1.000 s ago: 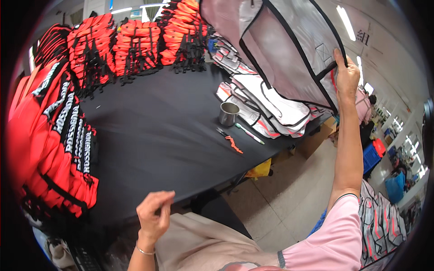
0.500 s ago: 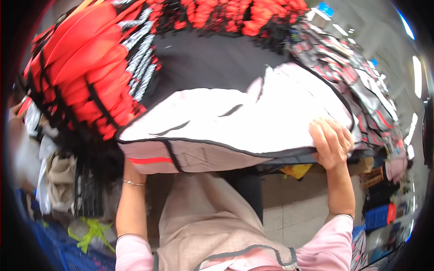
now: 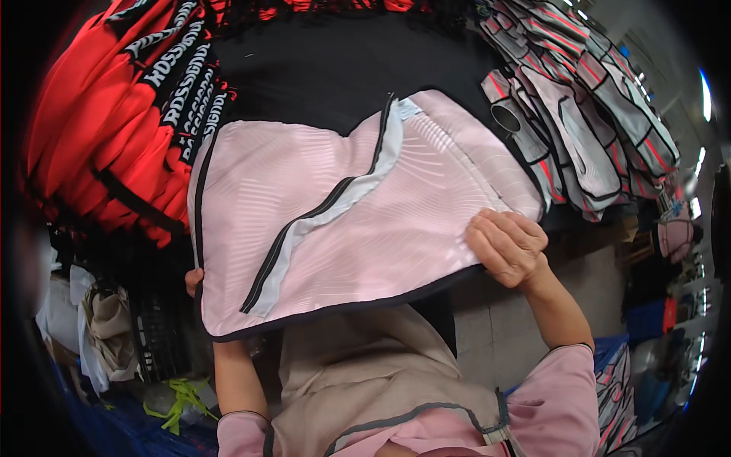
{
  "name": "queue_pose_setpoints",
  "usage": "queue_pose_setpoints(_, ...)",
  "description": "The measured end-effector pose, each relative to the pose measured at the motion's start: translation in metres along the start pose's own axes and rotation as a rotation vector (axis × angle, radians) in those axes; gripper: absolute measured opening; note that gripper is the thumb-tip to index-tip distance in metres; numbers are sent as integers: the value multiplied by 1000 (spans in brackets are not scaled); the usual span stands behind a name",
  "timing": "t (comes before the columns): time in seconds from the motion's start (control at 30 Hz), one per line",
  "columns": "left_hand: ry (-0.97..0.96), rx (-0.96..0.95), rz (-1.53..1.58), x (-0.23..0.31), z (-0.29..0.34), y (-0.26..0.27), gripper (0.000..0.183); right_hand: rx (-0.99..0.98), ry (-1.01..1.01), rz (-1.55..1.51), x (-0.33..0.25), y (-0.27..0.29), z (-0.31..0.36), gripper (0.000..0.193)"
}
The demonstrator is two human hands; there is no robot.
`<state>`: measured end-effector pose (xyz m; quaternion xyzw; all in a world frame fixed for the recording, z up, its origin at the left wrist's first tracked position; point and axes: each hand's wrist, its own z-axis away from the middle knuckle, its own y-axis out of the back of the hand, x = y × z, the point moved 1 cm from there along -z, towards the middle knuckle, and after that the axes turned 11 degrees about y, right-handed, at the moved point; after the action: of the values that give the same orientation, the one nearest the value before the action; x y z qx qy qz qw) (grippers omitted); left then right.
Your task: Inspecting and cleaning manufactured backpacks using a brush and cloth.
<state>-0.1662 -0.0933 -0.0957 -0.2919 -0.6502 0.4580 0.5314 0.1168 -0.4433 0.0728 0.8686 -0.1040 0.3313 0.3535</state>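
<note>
Lg pink fabric panel (image 3: 358, 244), w/ shiny line pattern & dk edging, is held up btwn both hands, in front of the person & over the near side of the blk table (image 3: 327, 65). From where I'm standing the pink face is toward the wearer. A blk zipper (image 3: 320, 204) w/ grey backing cuts diagonally across it, lower L to upper mid; small white label (image 3: 409, 109) near the zipper's top end.

L hand (image 3: 195, 282): just a bit of it shows, closed on the panel's L edge; rest is hidden behind the cloth. R hand (image 3: 509, 247): fingers bent & bunched, gripping the panel nr its lower R side, back of hand up.

Just L of the panel, a big stack of red pieces (image 3: 106, 145) w/ blk straps & bands w/ white lettering. To the R, pile of grey pieces (image 3: 575, 114) w/ red strips & dk edging; metal cup (image 3: 505, 116) beside that pile, on the side nearer the panel.

Closer in: beige apron (image 3: 365, 365), pink sleeve (image 3: 560, 388) on the R arm. Lower L, blk crate (image 3: 148, 335) & some yellow-green strips (image 3: 181, 404). Far R, blue bin (image 3: 643, 324) past the grey floor (image 3: 487, 335).
</note>
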Motion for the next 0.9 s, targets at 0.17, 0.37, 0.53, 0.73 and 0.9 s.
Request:
queue_pose_setpoints(0.17, 177, 9, 69, 25, 1, 40, 81, -101, -211, -263, -34, -15, 36, 20)
queue_pose_setpoints(0.37, -254, 273, -287, 63, -93, -95, 66, -12, -875, -446, -97, -37, 44, 41)
queue_pose_setpoints(0.53, -758, 409, -309, 84, -149, -78, 55, 312, -1303, -393, -97, -85, -20, 37)
queue_pose_setpoints(0.73, -336, 308, -676, -129, -122, -84, 69, 200, -1071, -1255, -102, -114, -50, 53)
queue_pose_setpoints(0.9, -267, 453, -1254, -104, -143, -96, 75, 252, -1252, -1021, -28, -93, 2, 21)
